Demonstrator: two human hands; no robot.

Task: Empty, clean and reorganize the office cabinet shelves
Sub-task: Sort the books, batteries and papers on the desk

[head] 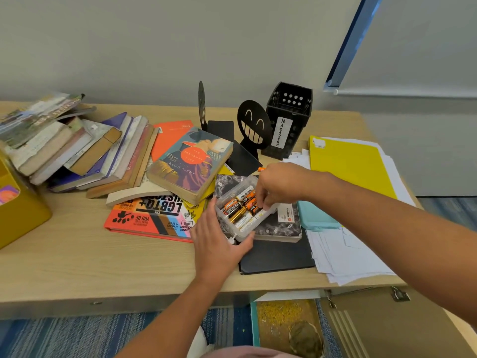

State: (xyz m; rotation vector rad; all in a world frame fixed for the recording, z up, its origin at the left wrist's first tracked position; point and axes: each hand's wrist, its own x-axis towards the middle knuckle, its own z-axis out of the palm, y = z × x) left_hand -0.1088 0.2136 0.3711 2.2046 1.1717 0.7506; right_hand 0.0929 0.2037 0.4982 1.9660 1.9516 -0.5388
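A small clear plastic box full of several batteries sits on a marbled notebook at the middle of the wooden table. My left hand grips the box's near corner, thumb at its right side. My right hand reaches in from the right with its fingertips down among the batteries, pinching one. A toppled row of books leans across the table's left half, and a paperback lies on an orange book.
Two black smiley bookends and a black "MAGAZINE" bin stand at the back. A yellow folder on loose white papers, a teal case and a black folder lie right. A yellow box sits far left.
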